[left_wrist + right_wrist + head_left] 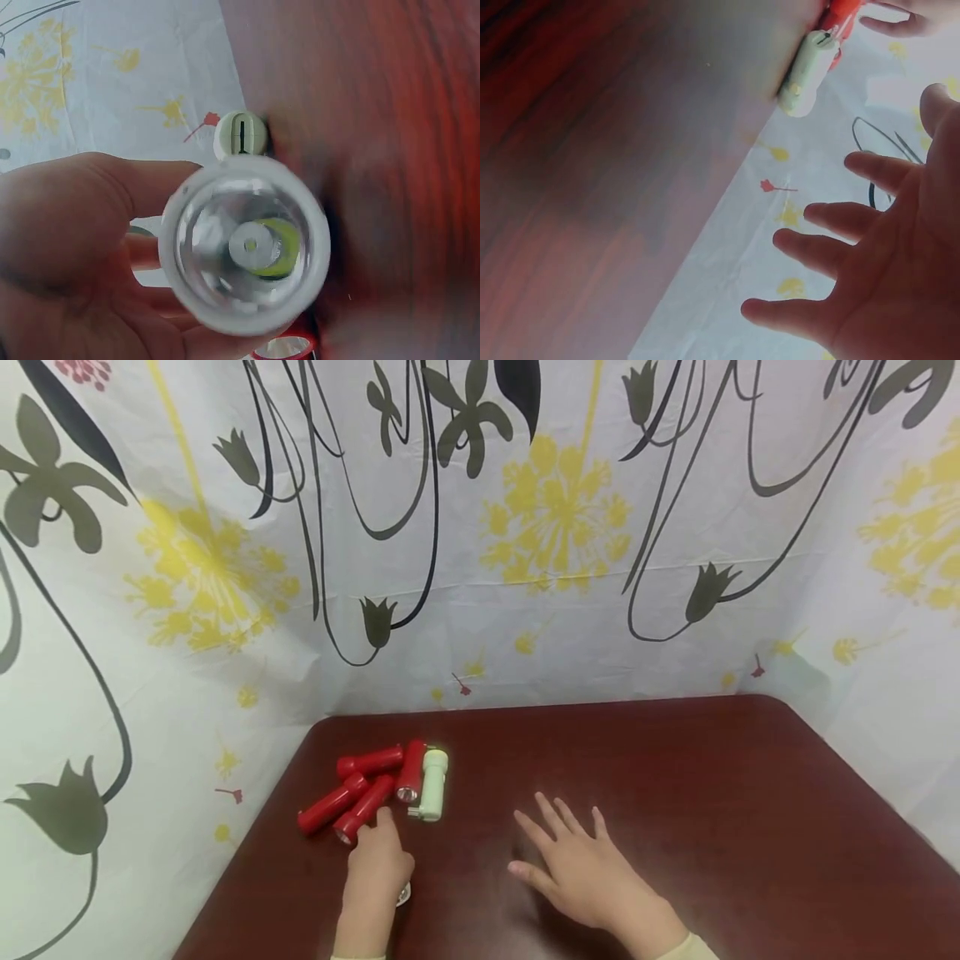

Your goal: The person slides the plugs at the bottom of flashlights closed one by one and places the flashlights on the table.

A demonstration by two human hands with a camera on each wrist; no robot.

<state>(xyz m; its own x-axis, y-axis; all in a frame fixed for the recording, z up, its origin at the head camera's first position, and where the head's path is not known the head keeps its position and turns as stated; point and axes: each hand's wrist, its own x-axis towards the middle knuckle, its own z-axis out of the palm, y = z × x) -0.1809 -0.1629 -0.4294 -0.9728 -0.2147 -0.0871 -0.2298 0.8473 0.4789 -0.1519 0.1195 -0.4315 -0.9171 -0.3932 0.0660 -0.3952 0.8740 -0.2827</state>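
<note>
The left hand grips the white-rimmed flashlight inside the table's left edge, the right hand spreads its fingers, holding nothing, and careful, slow handling should avoid knocking the red flashlights toward the far left corner.

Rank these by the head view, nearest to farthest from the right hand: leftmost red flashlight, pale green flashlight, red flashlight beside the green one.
From the right hand:
1. Pale green flashlight: right end of the group.
2. Red flashlight beside the green one: to its left.
3. Leftmost red flashlight: left end of the group.
</note>
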